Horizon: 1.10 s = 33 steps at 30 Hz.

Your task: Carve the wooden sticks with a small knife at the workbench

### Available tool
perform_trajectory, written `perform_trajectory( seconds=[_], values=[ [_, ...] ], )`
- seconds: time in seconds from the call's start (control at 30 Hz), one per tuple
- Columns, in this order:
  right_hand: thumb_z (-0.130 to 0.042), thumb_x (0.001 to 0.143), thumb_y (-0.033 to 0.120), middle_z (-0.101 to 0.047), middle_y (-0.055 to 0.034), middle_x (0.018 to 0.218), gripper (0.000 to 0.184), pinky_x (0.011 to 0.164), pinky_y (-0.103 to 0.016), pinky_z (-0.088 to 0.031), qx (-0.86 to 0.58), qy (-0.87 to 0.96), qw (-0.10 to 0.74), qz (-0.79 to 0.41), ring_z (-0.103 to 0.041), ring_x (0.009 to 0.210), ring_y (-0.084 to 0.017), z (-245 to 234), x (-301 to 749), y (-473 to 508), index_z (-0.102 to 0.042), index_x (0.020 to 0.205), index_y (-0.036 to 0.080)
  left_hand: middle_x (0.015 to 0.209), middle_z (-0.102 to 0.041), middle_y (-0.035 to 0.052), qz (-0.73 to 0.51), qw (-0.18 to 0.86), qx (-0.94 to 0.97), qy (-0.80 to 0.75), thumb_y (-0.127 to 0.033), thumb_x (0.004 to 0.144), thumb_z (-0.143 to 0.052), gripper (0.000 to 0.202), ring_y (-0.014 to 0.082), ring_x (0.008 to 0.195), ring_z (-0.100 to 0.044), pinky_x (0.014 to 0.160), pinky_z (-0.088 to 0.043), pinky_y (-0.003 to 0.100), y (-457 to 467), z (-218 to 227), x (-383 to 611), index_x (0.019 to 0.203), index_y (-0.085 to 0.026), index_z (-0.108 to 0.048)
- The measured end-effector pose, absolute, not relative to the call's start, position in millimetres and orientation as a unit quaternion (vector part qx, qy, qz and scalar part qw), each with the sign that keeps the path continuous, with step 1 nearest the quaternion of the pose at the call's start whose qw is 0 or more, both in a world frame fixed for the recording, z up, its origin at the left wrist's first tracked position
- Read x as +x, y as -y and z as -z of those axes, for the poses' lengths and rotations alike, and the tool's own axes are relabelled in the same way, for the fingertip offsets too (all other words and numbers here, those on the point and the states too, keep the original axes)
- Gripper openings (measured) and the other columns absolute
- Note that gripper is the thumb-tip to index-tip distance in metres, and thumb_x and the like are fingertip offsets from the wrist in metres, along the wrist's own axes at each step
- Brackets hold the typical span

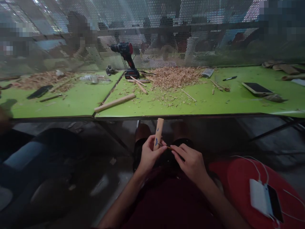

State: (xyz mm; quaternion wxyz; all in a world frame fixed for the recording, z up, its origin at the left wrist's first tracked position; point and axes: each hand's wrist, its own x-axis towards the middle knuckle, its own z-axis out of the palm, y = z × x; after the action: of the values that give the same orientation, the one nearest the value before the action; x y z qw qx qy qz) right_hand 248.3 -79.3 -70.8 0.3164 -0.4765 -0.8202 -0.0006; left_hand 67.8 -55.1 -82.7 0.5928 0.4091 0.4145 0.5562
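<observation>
My left hand (150,152) is closed around a short pale wooden stick (159,130) with blue marks, holding it upright over my lap. My right hand (188,160) pinches a thin dark tool (168,147), its tip touching the stick's lower part. Both hands sit below the front edge of the green table (214,101).
On the table lie a heap of wood shavings (175,78), a longer wooden dowel (114,102), thin sticks, a cordless drill (126,58), a pen (230,78) and a phone (256,88). A red stool (238,187) at my right carries a power bank and phone. Another person sits at left.
</observation>
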Motion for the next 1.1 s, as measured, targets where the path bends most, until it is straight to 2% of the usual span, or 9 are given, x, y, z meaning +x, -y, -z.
perform_trajectory(
  seconds=[0.23, 0.33, 0.43, 0.57, 0.7, 0.77, 0.9, 1.0, 1.1],
  values=[
    [-0.048, 0.102, 0.03, -0.071, -0.0049, 0.081, 0.029, 0.066, -0.027, -0.049, -0.486, 0.822, 0.297, -0.004, -0.067, 0.073, -0.016, 72.4, 248.2, 77.8, -0.073, 0.116, 0.021, 0.078, -0.064, -0.0038, -0.554, 0.598, 0.404, -0.414, -0.029, 0.069, -0.084, 0.042, 0.003, 0.049, -0.045, 0.043, -0.034, 0.016, 53.3, 77.3, 64.4, 0.103, -0.018, -0.062],
    [-0.049, 0.101, 0.029, -0.071, -0.0053, 0.083, 0.028, 0.066, -0.028, -0.05, -0.484, 0.814, 0.319, -0.027, -0.068, 0.074, -0.016, 74.9, 251.4, 76.7, -0.073, 0.114, 0.021, 0.077, -0.063, -0.0048, -0.579, 0.594, 0.376, -0.412, -0.032, 0.069, -0.084, 0.045, 0.001, 0.043, -0.039, 0.037, -0.028, 0.015, 48.3, 77.7, 58.1, 0.105, -0.019, -0.061],
    [-0.052, 0.1, 0.029, -0.071, -0.0049, 0.089, 0.024, 0.069, -0.028, -0.053, -0.481, 0.792, 0.365, -0.094, -0.068, 0.078, -0.017, 77.9, 258.1, 76.2, -0.072, 0.113, 0.022, 0.076, -0.064, -0.0046, -0.613, 0.559, 0.35, -0.434, -0.034, 0.069, -0.084, 0.043, -0.0006, 0.039, -0.035, 0.035, -0.025, 0.015, 39.8, 81.1, 47.3, 0.102, -0.018, -0.061],
    [-0.056, 0.098, 0.029, -0.071, -0.0045, 0.091, 0.02, 0.063, -0.027, -0.052, -0.482, 0.748, 0.41, -0.2, -0.066, 0.076, -0.016, 78.6, 266.5, 75.4, -0.071, 0.11, 0.022, 0.077, -0.068, -0.0007, -0.607, 0.548, 0.334, -0.47, -0.042, 0.074, -0.079, 0.041, -0.0008, 0.037, -0.032, 0.033, -0.022, 0.015, 33.7, 86.2, 35.0, 0.1, -0.017, -0.061],
    [-0.059, 0.096, 0.029, -0.071, -0.0043, 0.089, 0.017, 0.068, -0.029, -0.054, -0.478, 0.726, 0.436, -0.232, -0.067, 0.078, -0.017, 74.9, 267.1, 73.1, -0.072, 0.105, 0.022, 0.092, -0.072, 0.0026, -0.565, 0.566, 0.357, -0.483, -0.034, 0.067, -0.085, 0.049, -0.0008, 0.04, -0.037, 0.034, -0.025, 0.014, 39.9, 86.3, 34.8, 0.105, -0.017, -0.06],
    [-0.059, 0.095, 0.029, -0.072, -0.0043, 0.091, 0.017, 0.072, -0.03, -0.055, -0.476, 0.72, 0.442, -0.244, -0.068, 0.08, -0.018, 73.2, 265.1, 71.9, -0.072, 0.103, 0.022, 0.086, -0.07, 0.0004, -0.541, 0.572, 0.376, -0.489, -0.031, 0.065, -0.085, 0.05, 0.0001, 0.042, -0.038, 0.035, -0.026, 0.014, 44.3, 84.8, 39.2, 0.106, -0.016, -0.06],
    [-0.06, 0.094, 0.03, -0.074, -0.0048, 0.096, 0.017, 0.077, -0.031, -0.056, -0.475, 0.713, 0.445, -0.262, -0.07, 0.086, -0.019, 72.3, 261.3, 71.0, -0.073, 0.104, 0.023, 0.068, -0.058, -0.0063, -0.499, 0.581, 0.404, -0.501, -0.035, 0.068, -0.084, 0.045, 0.0013, 0.041, -0.035, 0.035, -0.026, 0.015, 49.5, 82.7, 50.4, 0.103, -0.015, -0.062],
    [-0.061, 0.094, 0.03, -0.074, -0.005, 0.098, 0.018, 0.08, -0.031, -0.056, -0.474, 0.708, 0.448, -0.269, -0.07, 0.088, -0.019, 73.2, 260.0, 72.1, -0.073, 0.104, 0.022, 0.073, -0.059, -0.0043, -0.497, 0.599, 0.396, -0.488, -0.04, 0.073, -0.079, 0.043, 0.0018, 0.042, -0.038, 0.036, -0.025, 0.015, 51.8, 81.8, 55.3, 0.105, -0.016, -0.063],
    [-0.059, 0.096, 0.029, -0.074, -0.005, 0.096, 0.018, 0.078, -0.031, -0.055, -0.466, 0.718, 0.441, -0.269, -0.069, 0.086, -0.019, 74.2, 257.4, 73.1, -0.072, 0.105, 0.022, 0.075, -0.058, -0.0029, -0.502, 0.64, 0.385, -0.437, -0.036, 0.077, -0.076, 0.039, 0.003, 0.049, -0.044, 0.042, -0.031, 0.015, 56.1, 79.2, 56.5, 0.109, -0.016, -0.065]
  ],
)
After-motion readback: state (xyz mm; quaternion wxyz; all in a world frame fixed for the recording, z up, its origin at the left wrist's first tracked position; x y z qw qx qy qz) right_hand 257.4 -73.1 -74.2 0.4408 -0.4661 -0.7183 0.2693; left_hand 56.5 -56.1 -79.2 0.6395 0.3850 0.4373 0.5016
